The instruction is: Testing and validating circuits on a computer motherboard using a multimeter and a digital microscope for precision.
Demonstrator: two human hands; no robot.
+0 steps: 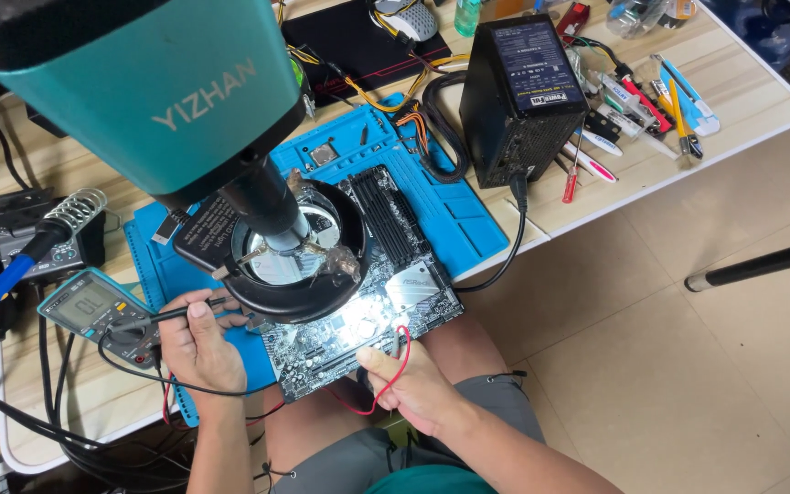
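I am pinching the black probe (171, 314) in my left hand (198, 348) and the red lead (401, 352) in my right hand (418, 384), reaching the motherboard (358, 320) at twelve o'clock under the lamp.

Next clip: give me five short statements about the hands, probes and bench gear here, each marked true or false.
1. The left hand holds a black probe. True.
2. The right hand holds a screwdriver. False: it pinches a red-wired probe at the near edge of the circuit board.
3. The circuit board lies on a blue work mat. True.
4. The multimeter sits to the right of the board. False: it sits to the left, beside the left hand.
5. The black power supply box lies on the floor. False: it stands on the table, beyond the mat.
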